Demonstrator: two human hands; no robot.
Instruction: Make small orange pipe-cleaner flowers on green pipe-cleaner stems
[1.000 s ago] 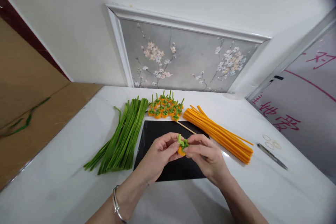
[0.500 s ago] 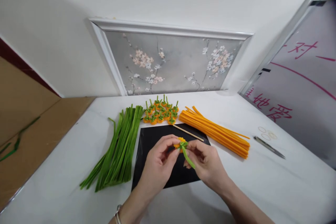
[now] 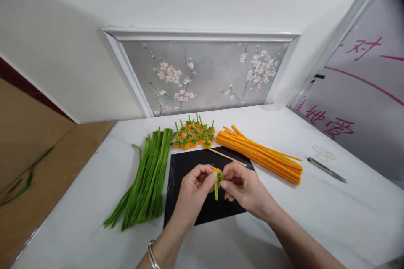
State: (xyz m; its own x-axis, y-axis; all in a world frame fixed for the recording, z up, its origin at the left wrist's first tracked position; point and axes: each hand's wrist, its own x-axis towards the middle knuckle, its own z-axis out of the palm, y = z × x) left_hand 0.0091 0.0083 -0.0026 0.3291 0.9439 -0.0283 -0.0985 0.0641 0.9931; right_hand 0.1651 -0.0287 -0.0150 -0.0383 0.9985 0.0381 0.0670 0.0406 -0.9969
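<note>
Soft light, faint shadows, dark upper-right corner

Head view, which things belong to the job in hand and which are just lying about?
Likely the job's:
orange-and-green piece, held between left hand and right hand
similar pieces
green bundle
orange bundle
black mat

Seemingly just lying about:
thin stick
pointed metal tool
pale rings

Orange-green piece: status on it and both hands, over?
Left hand pinching orange-green piece above black mat. Right hand at piece's edge, grip unclear. Green stem pointing toward wearer. Wooden stick beyond hands.
</note>
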